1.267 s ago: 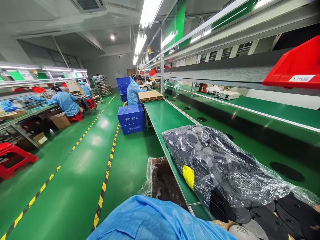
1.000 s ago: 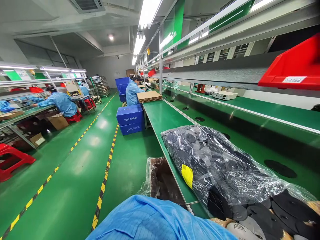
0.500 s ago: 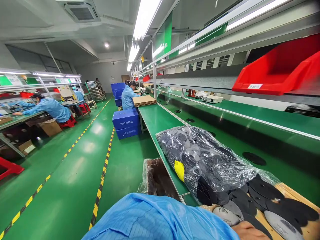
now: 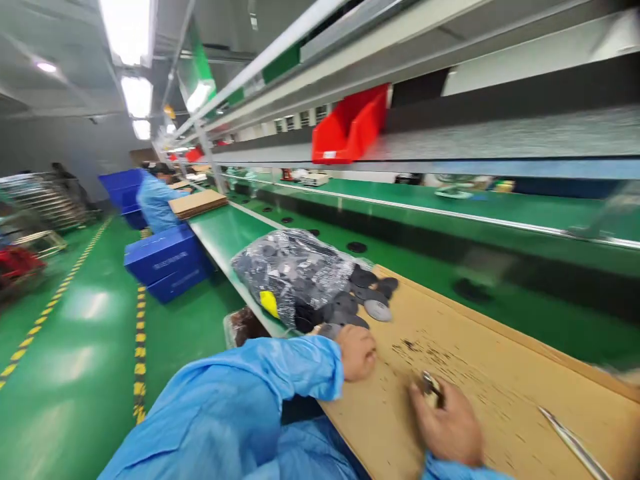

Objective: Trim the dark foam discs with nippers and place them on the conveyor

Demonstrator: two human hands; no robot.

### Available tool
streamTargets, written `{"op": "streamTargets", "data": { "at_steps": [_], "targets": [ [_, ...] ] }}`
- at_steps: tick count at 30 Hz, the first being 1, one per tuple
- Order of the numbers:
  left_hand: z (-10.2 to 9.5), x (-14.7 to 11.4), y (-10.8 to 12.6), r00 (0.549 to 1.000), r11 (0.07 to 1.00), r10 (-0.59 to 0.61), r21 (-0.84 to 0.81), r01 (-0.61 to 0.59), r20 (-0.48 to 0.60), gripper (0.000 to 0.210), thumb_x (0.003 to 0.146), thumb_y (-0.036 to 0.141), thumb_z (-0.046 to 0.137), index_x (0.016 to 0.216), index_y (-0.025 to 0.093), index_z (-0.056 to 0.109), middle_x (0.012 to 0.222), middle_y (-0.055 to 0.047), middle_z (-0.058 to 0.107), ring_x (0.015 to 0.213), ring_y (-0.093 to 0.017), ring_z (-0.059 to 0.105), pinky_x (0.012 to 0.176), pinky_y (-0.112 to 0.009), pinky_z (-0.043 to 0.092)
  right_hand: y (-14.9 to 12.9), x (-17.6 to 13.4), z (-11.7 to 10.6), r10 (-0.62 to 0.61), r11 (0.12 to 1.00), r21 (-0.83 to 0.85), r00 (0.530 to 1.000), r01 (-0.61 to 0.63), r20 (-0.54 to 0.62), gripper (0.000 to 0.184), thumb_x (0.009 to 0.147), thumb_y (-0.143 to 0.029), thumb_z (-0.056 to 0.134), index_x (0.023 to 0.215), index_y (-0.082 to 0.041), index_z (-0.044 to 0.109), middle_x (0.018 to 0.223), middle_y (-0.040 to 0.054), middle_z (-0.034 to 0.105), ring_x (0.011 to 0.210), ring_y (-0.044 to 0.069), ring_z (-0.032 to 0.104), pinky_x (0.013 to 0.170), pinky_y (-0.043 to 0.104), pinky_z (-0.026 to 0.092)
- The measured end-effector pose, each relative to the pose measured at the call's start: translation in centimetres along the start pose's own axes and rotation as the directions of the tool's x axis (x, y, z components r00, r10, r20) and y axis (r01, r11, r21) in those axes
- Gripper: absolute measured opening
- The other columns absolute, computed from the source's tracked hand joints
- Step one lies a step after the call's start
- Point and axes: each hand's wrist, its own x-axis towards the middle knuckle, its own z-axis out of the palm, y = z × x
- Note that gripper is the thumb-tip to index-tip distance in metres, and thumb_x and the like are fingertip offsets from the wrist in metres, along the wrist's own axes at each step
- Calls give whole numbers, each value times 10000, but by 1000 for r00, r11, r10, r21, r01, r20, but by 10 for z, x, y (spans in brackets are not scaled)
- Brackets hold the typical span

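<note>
My left hand (image 4: pixel 357 352) rests on the cardboard-coloured board (image 4: pixel 510 380) with its fingers curled under; nothing sticks out from them. Just beyond it lie loose dark discs (image 4: pixel 345 308) and a light grey oval piece (image 4: pixel 378 310). My right hand (image 4: pixel 447 420), blurred by motion, is closed around a small shiny metal tool (image 4: pixel 431 385) with a dark part; its exact kind is too smeared to tell. Dark shavings or crumbs (image 4: pixel 425 352) are scattered on the board in front of both hands. A clear plastic bag (image 4: pixel 300 267) full of grey and black discs lies past the left hand.
A long metal tool (image 4: pixel 575 443) lies at the board's right. Several black discs (image 4: pixel 357 247) lie on the green surface behind. A red bin (image 4: pixel 347 130) sits on the shelf above. Blue boxes (image 4: pixel 165 260) stand on the floor left; a co-worker (image 4: pixel 160 200) sits farther along.
The view has swung right and shows more of the board. My right hand with the metal tool has come into sight, and my left hand now shows fully, apart from the discs.
</note>
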Motion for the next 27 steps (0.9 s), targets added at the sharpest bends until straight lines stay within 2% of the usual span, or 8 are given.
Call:
{"op": "streamTargets", "data": {
  "at_steps": [4,11,13,16,20,22,24,27],
  "targets": [
    [-1,-2,6,997,1000,18,-20,-20,-77,180,770,178,518,928,184,604,1062,-87,613,1074,-218,516,980,-406,348,-11,-2,-2,-5,999,-43,998,3,-56,297,802,-448,516,942,-199,597,884,116,655,831,283,607,752,414,496],
    [-4,-8,5,993,994,37,-99,-48,-112,157,776,162,518,900,204,606,1116,-67,595,1162,-223,476,1105,-471,194,-23,-8,-7,80,992,-86,990,-90,-115,232,802,-354,528,963,-195,581,889,76,638,839,241,599,761,373,497],
    [-6,-1,8,989,984,62,-159,-83,-133,171,772,171,533,923,200,607,1151,-79,574,1183,-232,462,1094,-477,225,-26,-9,-9,77,990,-105,987,-93,-143,221,816,-330,521,979,-192,575,920,80,639,868,237,601,792,373,491],
    [-7,20,20,984,939,68,-323,-119,-164,191,785,196,540,964,198,607,1173,-94,555,1152,-231,484,1029,-433,345,-31,-10,-11,69,985,-149,987,-91,-147,194,827,-300,516,983,-196,568,947,80,643,891,230,605,815,368,487],
    [1,48,32,976,798,18,-584,-145,-218,171,811,186,491,935,184,608,1092,-101,575,1045,-201,544,908,-343,451,-42,-12,-11,89,970,-217,989,-112,-116,161,845,-291,487,951,-200,568,922,78,645,864,224,611,787,361,495],
    [10,57,29,981,738,-65,-671,-75,-181,152,805,189,491,897,178,611,983,-85,605,891,-177,584,801,-310,484,-44,-9,-12,125,960,-242,988,-142,-87,149,853,-290,470,921,-202,568,880,71,643,813,214,609,738,343,498],
    [21,61,24,983,680,-168,-730,63,-72,135,801,220,505,864,174,615,825,-52,616,732,-154,582,701,-287,488,-40,5,-17,168,944,-279,984,-179,-61,142,851,-293,461,887,-206,567,813,57,637,739,201,598,677,322,491],
    [36,66,19,965,586,-241,-778,228,102,161,808,290,511,852,177,617,667,-16,585,639,-147,564,624,-266,479,-17,53,-33,211,903,-360,972,-235,-103,153,854,-314,474,866,-204,580,783,48,633,721,197,594,671,319,487]
  ]
}}
